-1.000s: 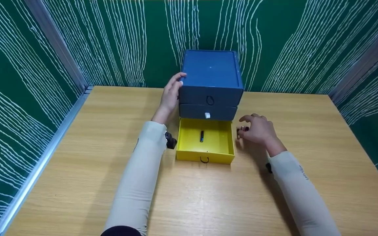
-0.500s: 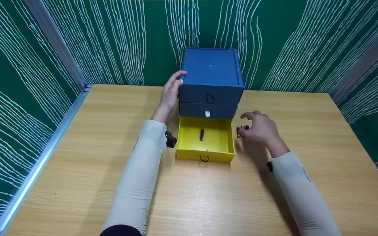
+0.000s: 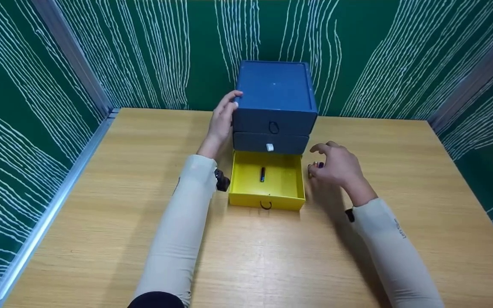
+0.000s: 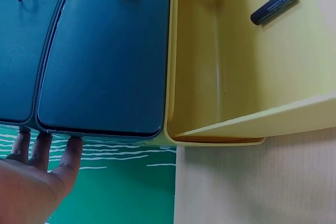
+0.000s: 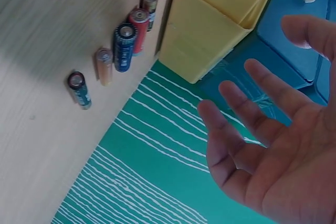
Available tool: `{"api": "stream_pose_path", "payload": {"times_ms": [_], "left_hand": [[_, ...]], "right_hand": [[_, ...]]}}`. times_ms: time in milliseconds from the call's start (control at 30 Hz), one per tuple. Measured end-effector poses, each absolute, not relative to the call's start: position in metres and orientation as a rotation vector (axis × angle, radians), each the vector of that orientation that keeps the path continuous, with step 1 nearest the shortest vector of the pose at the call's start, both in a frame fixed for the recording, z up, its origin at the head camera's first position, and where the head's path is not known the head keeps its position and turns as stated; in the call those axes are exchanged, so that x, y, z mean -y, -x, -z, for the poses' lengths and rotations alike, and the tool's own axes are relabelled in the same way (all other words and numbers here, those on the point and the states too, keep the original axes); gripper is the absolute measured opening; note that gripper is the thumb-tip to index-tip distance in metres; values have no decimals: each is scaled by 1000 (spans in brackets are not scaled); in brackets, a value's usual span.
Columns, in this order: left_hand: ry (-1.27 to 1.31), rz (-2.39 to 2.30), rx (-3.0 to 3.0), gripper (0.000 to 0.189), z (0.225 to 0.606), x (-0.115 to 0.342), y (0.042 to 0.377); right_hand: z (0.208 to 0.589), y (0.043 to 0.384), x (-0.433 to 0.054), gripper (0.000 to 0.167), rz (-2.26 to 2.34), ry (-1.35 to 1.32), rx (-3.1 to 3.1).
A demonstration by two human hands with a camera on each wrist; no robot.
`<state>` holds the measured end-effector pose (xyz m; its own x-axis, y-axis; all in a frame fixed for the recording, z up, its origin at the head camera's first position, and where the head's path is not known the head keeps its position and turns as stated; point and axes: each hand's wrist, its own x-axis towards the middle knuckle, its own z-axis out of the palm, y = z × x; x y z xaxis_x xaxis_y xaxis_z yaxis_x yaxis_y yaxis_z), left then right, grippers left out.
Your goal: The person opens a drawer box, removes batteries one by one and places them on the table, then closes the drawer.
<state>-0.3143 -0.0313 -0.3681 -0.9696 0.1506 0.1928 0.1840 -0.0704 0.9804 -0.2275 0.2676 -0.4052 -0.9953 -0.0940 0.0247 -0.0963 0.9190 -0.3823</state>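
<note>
My left hand [image 3: 221, 122] touches the left side of the blue drawer cabinet [image 3: 274, 87], its fingers extended along that wall in the left wrist view. The bottom yellow drawer [image 3: 289, 182] is pulled out. One dark battery [image 4: 273, 6] lies inside it. To the right of this drawer, my right hand [image 3: 336, 164] hovers with fingers spread and gently bent, holding nothing. Several batteries stand on the table near it, among them a blue battery [image 5: 125, 48], a red battery [image 5: 139, 30] and a dark battery [image 5: 80, 90]. The hand partly hides them in the head view.
Two closed blue drawers sit above the yellow one, the upper with a dark loop [image 3: 274, 127], the lower with a white tab [image 3: 270, 147]. Green walls [image 3: 212, 51] with white wavy lines enclose the wooden table [image 3: 246, 261] behind and at the sides.
The scene sits slightly higher in the head view. Both hands keep nearly the same places, and the battery in the drawer has not moved.
</note>
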Motion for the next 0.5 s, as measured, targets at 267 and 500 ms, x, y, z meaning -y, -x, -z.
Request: {"api": "stream_pose_path", "payload": {"times_ms": [267,500], "left_hand": [[405,2252,2115,38,369,33,313],[402,2245,2126,38,369,33,312]], "right_hand": [[402,224,-262,50,-572,-174,3088],[398,222,-260,49,-547,-190,3094]]}}
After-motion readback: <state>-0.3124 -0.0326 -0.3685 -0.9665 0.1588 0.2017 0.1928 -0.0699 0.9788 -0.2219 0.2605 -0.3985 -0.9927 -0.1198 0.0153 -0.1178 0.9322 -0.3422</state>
